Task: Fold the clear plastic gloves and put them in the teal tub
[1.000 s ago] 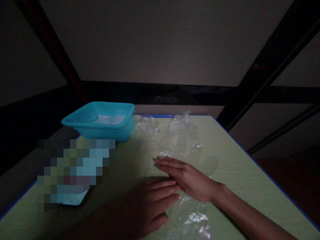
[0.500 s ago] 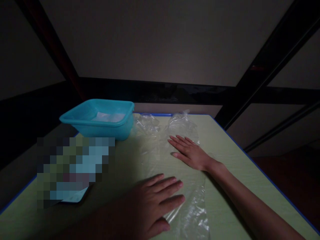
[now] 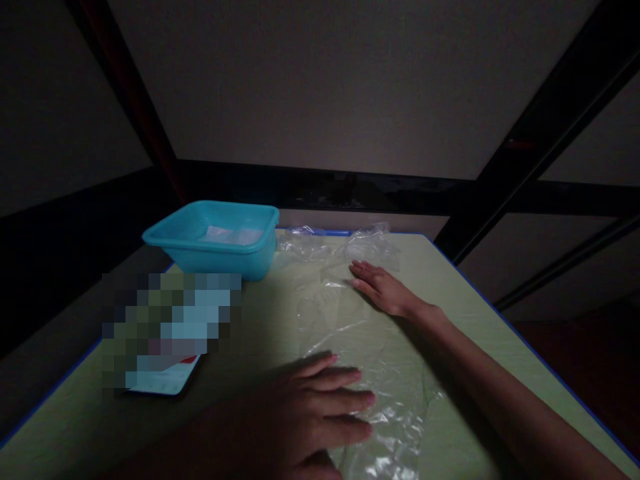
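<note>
Both hands are pressing a crinkled clear plastic sheet (image 3: 350,347) flat: left hand (image 3: 310,413) near, right hand (image 3: 383,288) far, fingers extended, slightly apart. The thin film could be slipping or re-creasing on the pale green table (image 3: 500,360) if either palm lifts unevenly.

Dim room, green table (image 3: 470,313), bare wall (image 3: 320,87)

Left hand (image 3: 310,417) flat on near end of clear plastic bag (image 3: 345,333), right hand (image 3: 383,288) flat on far end, teal tub (image 3: 220,257) beside, green table (image 3: 250,333)
</note>
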{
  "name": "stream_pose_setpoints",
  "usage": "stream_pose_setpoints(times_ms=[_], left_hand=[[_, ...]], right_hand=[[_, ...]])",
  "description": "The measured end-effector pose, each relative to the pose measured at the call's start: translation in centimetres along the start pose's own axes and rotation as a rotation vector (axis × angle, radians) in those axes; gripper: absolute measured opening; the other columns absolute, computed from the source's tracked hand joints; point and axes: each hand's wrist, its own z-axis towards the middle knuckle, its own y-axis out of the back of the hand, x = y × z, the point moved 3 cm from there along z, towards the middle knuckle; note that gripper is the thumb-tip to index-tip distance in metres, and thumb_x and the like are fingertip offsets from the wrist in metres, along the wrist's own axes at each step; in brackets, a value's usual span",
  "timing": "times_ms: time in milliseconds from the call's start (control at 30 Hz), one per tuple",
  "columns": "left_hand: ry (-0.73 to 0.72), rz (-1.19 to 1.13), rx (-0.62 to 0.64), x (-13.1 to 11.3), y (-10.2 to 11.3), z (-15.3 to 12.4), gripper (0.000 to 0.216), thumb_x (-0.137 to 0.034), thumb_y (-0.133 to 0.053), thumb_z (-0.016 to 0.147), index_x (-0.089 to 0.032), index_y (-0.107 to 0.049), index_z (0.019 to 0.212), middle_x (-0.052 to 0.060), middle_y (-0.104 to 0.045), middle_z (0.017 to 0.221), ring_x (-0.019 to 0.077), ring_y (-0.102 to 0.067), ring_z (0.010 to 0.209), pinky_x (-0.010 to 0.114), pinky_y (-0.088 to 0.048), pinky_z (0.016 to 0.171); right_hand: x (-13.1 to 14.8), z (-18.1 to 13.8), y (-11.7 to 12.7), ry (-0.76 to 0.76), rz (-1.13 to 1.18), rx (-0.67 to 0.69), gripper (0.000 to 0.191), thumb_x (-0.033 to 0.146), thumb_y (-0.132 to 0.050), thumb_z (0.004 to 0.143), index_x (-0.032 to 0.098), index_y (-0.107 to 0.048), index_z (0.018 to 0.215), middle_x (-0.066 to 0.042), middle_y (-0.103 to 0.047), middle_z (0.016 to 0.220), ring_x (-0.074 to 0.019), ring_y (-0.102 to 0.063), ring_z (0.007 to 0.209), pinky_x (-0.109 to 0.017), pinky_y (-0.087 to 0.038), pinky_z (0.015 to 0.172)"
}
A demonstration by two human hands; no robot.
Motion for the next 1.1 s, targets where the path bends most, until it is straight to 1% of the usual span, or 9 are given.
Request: stream_pose_setpoints(times_ms=[133,267,367,467,567,633,767,967,1100], left_hand=[[-0.015,-0.039,-0.042,-0.2,0.3,0.0,0.040,-0.032,-0.053,0.085,-0.018,-0.050,0.123,0.004,-0.057,0.126,0.0207,-0.036,0.129,0.044,-0.012,0.112],[-0.018,0.012,-0.316,0.2,-0.2,-0.1,0.024,-0.026,-0.050,0.085,-0.015,-0.060,0.105,0.003,-0.071,0.089,0.0170,-0.057,0.107,0.041,-0.013,0.112],[0.051,0.118,-0.494,0.9,-0.6,-0.2,0.019,-0.017,-0.045,0.086,-0.015,-0.061,0.096,0.003,-0.070,0.084,0.0149,-0.062,0.093,0.039,-0.024,0.108],[0.095,0.208,-0.573,1.5,-0.7,-0.1,0.021,-0.013,-0.042,0.085,-0.015,-0.059,0.097,0.004,-0.071,0.089,0.0153,-0.062,0.091,0.040,-0.030,0.106],[0.105,0.281,-0.553,1.8,-0.5,0.0,0.022,-0.012,-0.042,0.086,-0.013,-0.057,0.101,0.005,-0.071,0.089,0.0164,-0.062,0.094,0.042,-0.030,0.106],[0.116,0.318,-0.502,2.0,-0.3,0.0,0.024,-0.013,-0.042,0.087,-0.012,-0.055,0.107,0.006,-0.070,0.093,0.0177,-0.060,0.100,0.044,-0.029,0.106],[0.141,0.338,-0.434,2.4,-0.2,-0.1,0.029,-0.015,-0.043,0.087,-0.014,-0.052,0.114,0.006,-0.069,0.100,0.0202,-0.056,0.109,0.049,-0.026,0.107],[0.272,0.383,-0.523,3.1,-0.2,-0.2,0.032,-0.013,-0.042,0.085,-0.012,-0.050,0.116,0.011,-0.063,0.115,0.0210,-0.057,0.108,0.048,-0.033,0.104],[0.440,0.325,-0.567,3.8,-0.6,-0.4,0.032,-0.016,-0.042,0.084,-0.010,-0.051,0.114,0.013,-0.065,0.108,0.0225,-0.061,0.100,0.046,-0.039,0.099]], right_hand=[[0.3,2.9,0.2,-0.020,-0.012,-0.010,0.054,0.046,-0.027,0.093,0.011,-0.045,0.130,-0.018,-0.038,0.140,-0.0304,-0.031,0.130,-0.053,-0.030,0.101],[1.7,3.3,1.4,0.031,-0.009,-0.027,0.045,0.038,-0.032,0.093,0.012,-0.049,0.126,-0.017,-0.041,0.138,-0.0307,-0.034,0.129,-0.056,-0.029,0.101],[3.3,1.3,2.2,0.203,0.025,0.016,0.040,0.031,-0.036,0.093,0.014,-0.049,0.127,-0.009,-0.046,0.136,-0.0182,-0.036,0.129,-0.038,-0.029,0.107],[4.7,-2.1,2.2,0.468,0.044,0.107,0.041,0.032,-0.035,0.094,0.012,-0.049,0.127,-0.009,-0.043,0.138,-0.0189,-0.029,0.132,-0.039,-0.026,0.109],[4.5,-5.2,2.0,0.440,-0.009,0.151,0.050,0.043,-0.038,0.091,0.015,-0.041,0.133,-0.009,-0.034,0.143,-0.0235,-0.021,0.135,-0.050,-0.021,0.108],[4.0,-7.0,2.0,0.405,-0.039,0.159,0.055,0.046,-0.039,0.090,0.016,-0.035,0.137,-0.009,-0.027,0.146,-0.0241,-0.016,0.136,-0.051,-0.019,0.109],[3.1,-9.6,2.9,0.369,-0.051,0.127,0.056,0.048,-0.041,0.088,0.019,-0.037,0.136,-0.007,-0.020,0.148,-0.0259,-0.014,0.136,-0.051,-0.021,0.108],[2.2,-10.6,3.9,0.275,-0.161,0.069,0.040,0.041,-0.042,0.090,0.021,-0.055,0.122,-0.006,-0.034,0.143,-0.0279,-0.030,0.131,-0.056,-0.025,0.105],[3.6,-9.0,3.9,0.277,-0.095,0.015,0.037,0.030,-0.037,0.093,0.021,-0.049,0.127,-0.005,-0.048,0.134,-0.0208,-0.043,0.124,-0.050,-0.027,0.107]])
